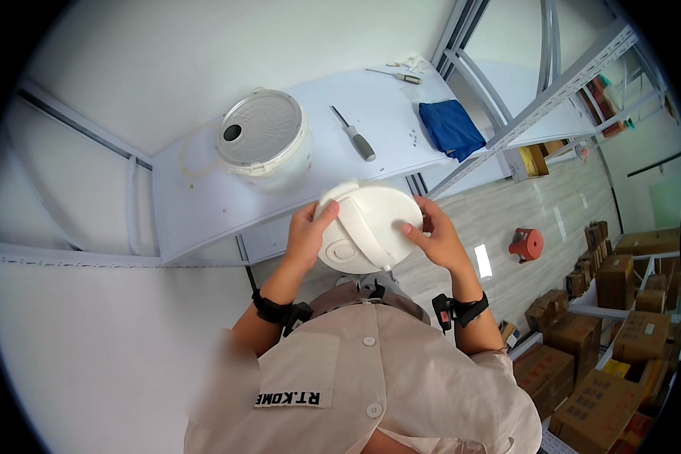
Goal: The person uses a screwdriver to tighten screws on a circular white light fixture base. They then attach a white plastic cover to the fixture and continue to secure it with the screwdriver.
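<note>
Between my two hands I hold a round white lid (390,212) in front of my body, above the shelf's front edge. A raised strap-like handle crosses its face, and a small round cap lies beside that handle. My left hand (308,236) grips the lid's left rim with the thumb on top. At the right rim, my right hand (440,236) has its thumb pressed on the face and its fingers partly hidden behind. Beyond the lid, to the left, stands a whitish tub (289,168) topped by a grey, translucent cover (268,140) with a dark round hole.
On the white shelf (204,219) lie a grey-handled screwdriver (356,138), several small screws (413,138), a folded blue cloth (452,129) and another screwdriver (401,76) at the back. Metal rack posts (541,94) rise on the right. A red stool (527,244) and cardboard boxes (575,340) stand beyond.
</note>
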`<state>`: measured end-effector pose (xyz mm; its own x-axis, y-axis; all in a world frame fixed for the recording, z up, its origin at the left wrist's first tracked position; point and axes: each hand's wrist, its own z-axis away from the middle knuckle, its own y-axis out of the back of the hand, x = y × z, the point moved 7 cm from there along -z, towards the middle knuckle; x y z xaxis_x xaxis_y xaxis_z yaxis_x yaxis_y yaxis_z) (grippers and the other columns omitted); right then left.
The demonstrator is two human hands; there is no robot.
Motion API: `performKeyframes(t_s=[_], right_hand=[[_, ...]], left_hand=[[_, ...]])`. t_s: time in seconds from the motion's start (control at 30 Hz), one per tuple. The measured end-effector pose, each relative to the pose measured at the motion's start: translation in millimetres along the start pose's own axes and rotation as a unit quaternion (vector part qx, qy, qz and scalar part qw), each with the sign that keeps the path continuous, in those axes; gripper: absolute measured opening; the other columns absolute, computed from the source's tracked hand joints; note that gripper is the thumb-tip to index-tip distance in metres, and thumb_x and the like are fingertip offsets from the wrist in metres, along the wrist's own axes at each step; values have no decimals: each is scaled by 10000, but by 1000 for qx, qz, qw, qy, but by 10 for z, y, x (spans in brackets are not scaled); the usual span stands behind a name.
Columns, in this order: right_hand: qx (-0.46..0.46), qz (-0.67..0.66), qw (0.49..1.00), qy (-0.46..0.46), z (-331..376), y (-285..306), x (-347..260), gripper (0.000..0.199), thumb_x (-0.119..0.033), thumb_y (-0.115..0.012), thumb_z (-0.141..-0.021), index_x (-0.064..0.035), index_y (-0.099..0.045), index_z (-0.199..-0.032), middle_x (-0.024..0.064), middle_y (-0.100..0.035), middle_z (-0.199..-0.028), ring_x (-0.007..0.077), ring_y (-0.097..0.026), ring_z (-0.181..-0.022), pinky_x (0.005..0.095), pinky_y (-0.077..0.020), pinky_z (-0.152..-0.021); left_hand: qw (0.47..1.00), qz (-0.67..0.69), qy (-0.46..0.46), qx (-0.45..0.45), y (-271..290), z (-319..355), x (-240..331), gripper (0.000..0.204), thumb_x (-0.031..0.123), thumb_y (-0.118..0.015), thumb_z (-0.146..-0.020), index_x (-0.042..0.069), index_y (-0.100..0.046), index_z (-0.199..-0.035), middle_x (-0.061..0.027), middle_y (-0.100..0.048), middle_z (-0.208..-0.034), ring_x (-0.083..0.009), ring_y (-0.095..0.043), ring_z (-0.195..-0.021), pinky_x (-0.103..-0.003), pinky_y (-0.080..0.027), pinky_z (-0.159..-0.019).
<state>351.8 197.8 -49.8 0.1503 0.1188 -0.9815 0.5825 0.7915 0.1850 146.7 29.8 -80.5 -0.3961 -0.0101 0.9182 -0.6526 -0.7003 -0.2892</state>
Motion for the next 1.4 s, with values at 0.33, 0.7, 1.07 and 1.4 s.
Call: performKeyframes(t_s=[0.33,0.7,1.07,1.4], right_hand=[[35,-59,996,-65,82,2,451,576,-212,-729,-1040,29,-515,-1517,145,-737,-1216,165,-705,-1007,321,-575,-836],[16,-236,953,-190,-137,-40,288,562,-320,-672,-1088,91,-537,-1446,152,-754,-1154,179,-771,-881,313,-650,-716],[-44,-234,963,-122,-741,-178,-229,785,-302,-674,-1084,12,-258,-1672,172,-735,-1221,226,-781,-924,336,-676,-728],[-186,-169,968,24,-1609,-201,-709,944,-233,-725,-1049,-74,-98,-1737,143,-734,-1166,153,-716,-901,292,-598,-737]], left_hand=[[997,26,-50,-52,67,-67,131,613,109,-710,-1019,-75,-456,-1546,-172,-641,-1376,-214,-630,-1249,-349,-499,-1082],[952,-78,-264,-137,-77,139,580,834,42,-689,-946,-65,-273,-1661,-214,-435,-1641,-308,-421,-1530,-455,-319,-1278],[913,-144,-362,122,323,-157,800,427,189,-567,-1078,-41,-582,-1437,-212,-609,-1461,-294,-594,-1330,-442,-440,-1161],[918,-104,-340,174,394,-498,1394,424,142,-561,-1116,-34,-570,-1501,-182,-623,-1515,-232,-620,-1333,-365,-480,-1139]])
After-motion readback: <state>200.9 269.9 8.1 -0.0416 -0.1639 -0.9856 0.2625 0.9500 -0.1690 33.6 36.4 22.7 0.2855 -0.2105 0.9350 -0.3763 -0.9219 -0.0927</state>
